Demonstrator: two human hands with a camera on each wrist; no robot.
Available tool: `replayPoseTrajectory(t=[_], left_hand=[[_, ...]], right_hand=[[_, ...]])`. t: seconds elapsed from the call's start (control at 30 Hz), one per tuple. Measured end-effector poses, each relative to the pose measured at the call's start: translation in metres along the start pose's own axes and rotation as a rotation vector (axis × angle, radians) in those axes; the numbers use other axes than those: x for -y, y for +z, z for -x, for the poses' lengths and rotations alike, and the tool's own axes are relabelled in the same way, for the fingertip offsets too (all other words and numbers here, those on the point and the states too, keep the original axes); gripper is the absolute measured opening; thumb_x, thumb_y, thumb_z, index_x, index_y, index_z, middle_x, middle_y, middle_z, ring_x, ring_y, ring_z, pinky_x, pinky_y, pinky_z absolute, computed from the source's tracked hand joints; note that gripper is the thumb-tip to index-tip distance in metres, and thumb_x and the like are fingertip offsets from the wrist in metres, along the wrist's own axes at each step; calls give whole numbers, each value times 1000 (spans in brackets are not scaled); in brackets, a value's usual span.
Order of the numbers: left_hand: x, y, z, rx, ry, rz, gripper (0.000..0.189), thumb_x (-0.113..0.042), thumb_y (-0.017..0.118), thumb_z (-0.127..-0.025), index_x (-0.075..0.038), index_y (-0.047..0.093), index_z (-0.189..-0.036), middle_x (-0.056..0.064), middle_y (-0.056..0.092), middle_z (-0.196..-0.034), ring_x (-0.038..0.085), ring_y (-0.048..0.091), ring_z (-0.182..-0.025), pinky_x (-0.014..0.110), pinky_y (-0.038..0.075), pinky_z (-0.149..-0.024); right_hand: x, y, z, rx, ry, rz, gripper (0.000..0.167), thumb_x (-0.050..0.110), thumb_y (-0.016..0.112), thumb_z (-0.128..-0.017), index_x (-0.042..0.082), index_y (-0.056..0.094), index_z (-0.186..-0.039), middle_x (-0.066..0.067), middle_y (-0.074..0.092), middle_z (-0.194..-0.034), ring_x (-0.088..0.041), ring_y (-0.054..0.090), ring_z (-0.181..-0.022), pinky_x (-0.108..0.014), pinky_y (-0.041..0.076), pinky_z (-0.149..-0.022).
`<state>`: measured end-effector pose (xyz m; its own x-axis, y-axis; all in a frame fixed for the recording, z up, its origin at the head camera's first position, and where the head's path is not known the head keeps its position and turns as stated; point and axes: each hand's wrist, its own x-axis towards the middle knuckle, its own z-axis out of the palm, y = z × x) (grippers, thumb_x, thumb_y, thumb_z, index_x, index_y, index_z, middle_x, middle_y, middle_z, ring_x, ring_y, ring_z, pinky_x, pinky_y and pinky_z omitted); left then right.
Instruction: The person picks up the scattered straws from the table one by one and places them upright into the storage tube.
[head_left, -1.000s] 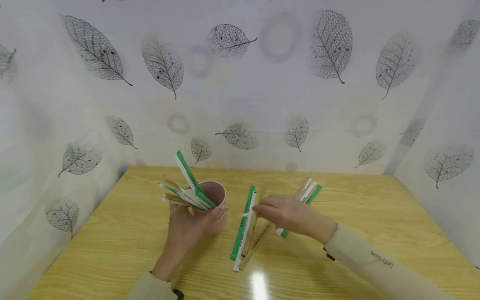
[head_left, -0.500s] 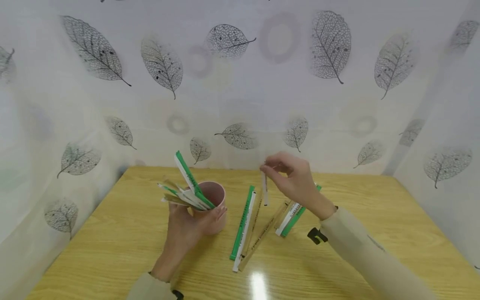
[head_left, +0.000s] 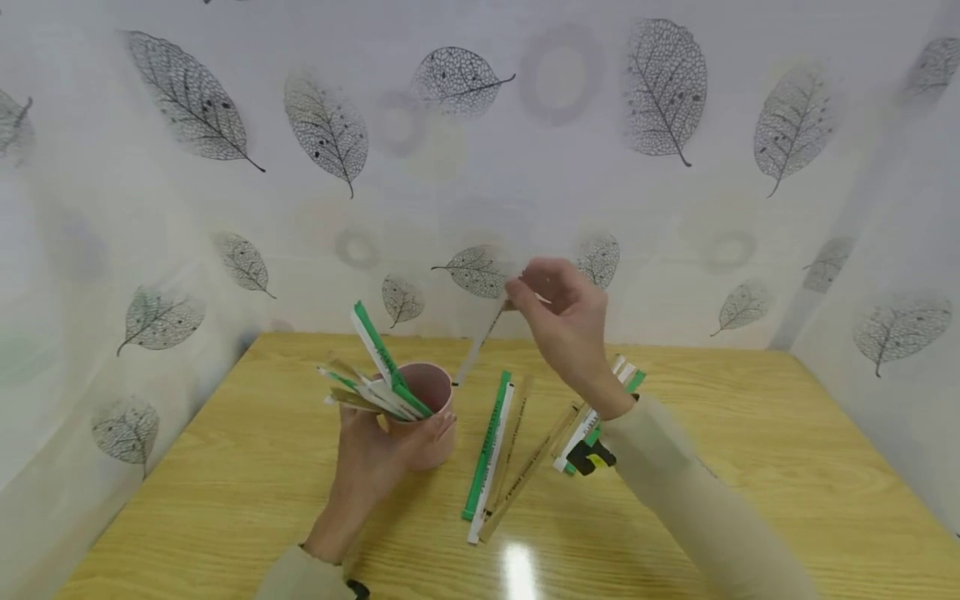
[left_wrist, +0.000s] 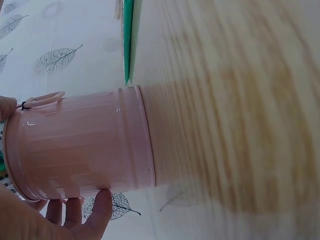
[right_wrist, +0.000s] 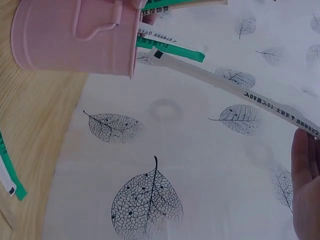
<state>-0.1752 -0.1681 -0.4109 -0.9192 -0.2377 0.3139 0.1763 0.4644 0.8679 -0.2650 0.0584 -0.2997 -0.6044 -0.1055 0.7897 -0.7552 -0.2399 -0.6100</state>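
Observation:
A pink metal pail [head_left: 435,446] with small wire handles stands upright on the table. My left hand [head_left: 369,458] holds it round the side, with the thumb near the rim. Several paper-wrapped drinking straws [head_left: 381,354], green, white and brown, lean out of it to the left. Pinched at its upper end by my right hand [head_left: 566,325], one white wrapped straw [head_left: 480,346] slants down, its lower tip beside the pail's right rim. In the right wrist view this white straw [right_wrist: 225,83] shows black print, and its tip lies just outside the pail's mouth.
Right of the pail, a green straw [head_left: 486,450], a white one [head_left: 493,471] and brown ones [head_left: 528,471] lie on the wooden table [head_left: 675,517]. A further bunch [head_left: 577,437] lies partly behind my right wrist. A leaf-patterned cloth [head_left: 480,167] encloses the back and sides.
My right hand has lifted the white straw off the table, then carried it up and left, tilting it toward the pail. The left hand and pail have stayed put.

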Motion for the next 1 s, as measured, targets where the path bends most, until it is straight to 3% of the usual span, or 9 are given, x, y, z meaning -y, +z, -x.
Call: replayPoseTrajectory(t=[0.13,0.2,0.33,0.47,0.57,0.67,0.73,0.9,1.0], left_hand=[[-1,0,0,-3,8,9,77,-41,95,-71,-19,59,-135,9,46,-146,21,53,-130,53,41,-113],[-2,-1,0,-3,19,12,77,-40,95,-72,-18,58,-136,8,47,-144,20,54,-129,53,41,-113],[-2,-1,-1,4,44,48,75,-38,95,-72,-18,59,-135,3,51,-141,16,54,-128,46,42,-111],[-2,-1,-3,12,85,125,74,-31,95,-73,-17,57,-135,2,57,-136,15,56,-126,42,40,-111],[-2,-1,-2,11,86,139,77,-31,95,-73,-17,53,-137,4,51,-141,16,51,-130,44,36,-114],[-3,-1,0,7,49,85,78,-37,94,-73,-20,53,-137,4,38,-147,14,41,-135,45,33,-115],[-4,-1,0,10,53,92,76,-35,94,-74,-20,55,-137,4,39,-148,15,41,-136,47,31,-117],[-3,-2,0,27,75,109,75,-31,93,-75,-23,54,-138,1,39,-148,17,39,-137,49,28,-117],[-2,-2,0,29,58,87,76,-35,93,-76,-28,52,-139,1,33,-149,15,35,-138,49,28,-116]], right_hand=[[1,11,1,-12,44,-53,14,-14,63,-91,-5,62,-102,7,72,-94,-8,73,-84,-33,63,-77],[-2,16,4,14,74,-31,12,-12,64,-91,-10,61,-103,5,71,-94,-8,73,-85,-33,63,-78],[-9,24,16,123,115,33,14,-11,65,-91,-15,60,-104,-13,71,-93,-7,72,-86,-36,63,-79],[-16,29,27,203,133,46,12,-12,66,-91,-12,62,-102,-27,67,-92,-9,71,-86,-38,64,-78],[-23,31,35,244,139,64,10,-10,67,-91,-8,63,-101,-25,67,-93,-17,72,-86,-37,64,-78],[-29,33,42,302,135,108,10,-8,68,-92,-5,65,-101,-21,70,-94,-24,73,-85,-35,63,-76],[-33,35,48,348,128,143,9,-6,69,-93,-3,66,-101,-18,72,-94,-25,73,-85,-33,63,-75],[-42,41,58,447,64,221,7,-3,71,-93,0,69,-100,-13,75,-92,-21,74,-83,-28,62,-75],[-46,43,60,465,20,250,7,-2,72,-92,0,70,-98,-11,75,-90,-20,74,-82,-27,61,-77]])
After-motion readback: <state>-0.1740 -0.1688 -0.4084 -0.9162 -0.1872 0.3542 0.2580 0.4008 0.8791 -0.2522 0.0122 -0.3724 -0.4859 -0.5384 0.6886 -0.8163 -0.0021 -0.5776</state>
